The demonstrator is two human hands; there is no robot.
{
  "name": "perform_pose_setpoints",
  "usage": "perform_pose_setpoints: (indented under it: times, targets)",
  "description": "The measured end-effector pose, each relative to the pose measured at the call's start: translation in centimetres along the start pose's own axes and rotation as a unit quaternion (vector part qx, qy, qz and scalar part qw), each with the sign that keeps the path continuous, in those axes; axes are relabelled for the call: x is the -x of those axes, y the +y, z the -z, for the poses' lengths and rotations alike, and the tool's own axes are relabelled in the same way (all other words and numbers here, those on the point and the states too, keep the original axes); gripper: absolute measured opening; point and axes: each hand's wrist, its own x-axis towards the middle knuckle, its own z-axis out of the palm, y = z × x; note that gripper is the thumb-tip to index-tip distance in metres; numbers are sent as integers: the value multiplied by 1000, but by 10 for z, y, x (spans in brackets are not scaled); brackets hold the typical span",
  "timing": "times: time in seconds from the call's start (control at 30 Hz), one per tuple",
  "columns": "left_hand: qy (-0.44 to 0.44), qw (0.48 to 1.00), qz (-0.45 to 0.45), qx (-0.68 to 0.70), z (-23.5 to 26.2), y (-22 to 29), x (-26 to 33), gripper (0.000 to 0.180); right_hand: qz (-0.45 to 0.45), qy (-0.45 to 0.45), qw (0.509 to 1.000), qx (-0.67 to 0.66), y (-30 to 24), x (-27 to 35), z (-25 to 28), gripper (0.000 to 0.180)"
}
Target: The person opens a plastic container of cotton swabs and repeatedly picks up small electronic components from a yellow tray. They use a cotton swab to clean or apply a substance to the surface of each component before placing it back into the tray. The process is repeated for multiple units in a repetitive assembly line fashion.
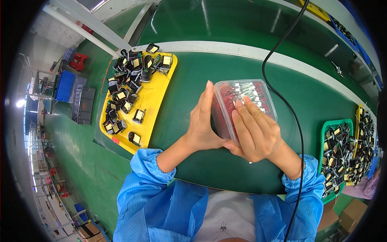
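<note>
Right of the one yellow tray (152, 105), glimpsed only partly the uncountable pale-tipped red pieces (250, 91) inside one clear box (219, 108), beneath one right hand (258, 135); couldn't tell its grip. Saw one left hand (200, 126) alongside, thumb and fingers apart.

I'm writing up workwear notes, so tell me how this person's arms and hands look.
The sleeves are bright blue with thin darker lines and gathered, seemingly elastic cuffs. The left hand and right hand are bare, without gloves.
</note>
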Motion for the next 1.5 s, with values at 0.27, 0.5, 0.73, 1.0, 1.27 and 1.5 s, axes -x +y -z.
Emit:
perform_pose_setpoints:
  times: [0.27, 0.5, 0.73, 1.0, 1.27, 1.5]
  targets:
    - [-18, 1000, 8, 1, -1, 1, 2, 132, -13, 33, 999, -24, 1, -3, 2, 47]
    - [-26, 1000, 8, 5, 1, -4, 2, 139, -83, 41, 995, -49, 0, -7, 4, 47]
    - [-38, 999, 32, 20, 2, -6, 4, 141, -92, 42, 992, -71, 2, -10, 4, 48]
    - [-36, 999, 4, 11, 3, -5, 2, 138, -99, 57, 987, -111, 7, -11, 6, 45]
    - [-35, 999, 1, 6, 2, -6, 2, 135, -127, 80, 974, -168, 12, -10, 7, 38]
    - [-50, 999, -5, 19, 6, -14, 2, 137, -91, 111, 989, -46, 16, -11, 14, 26]
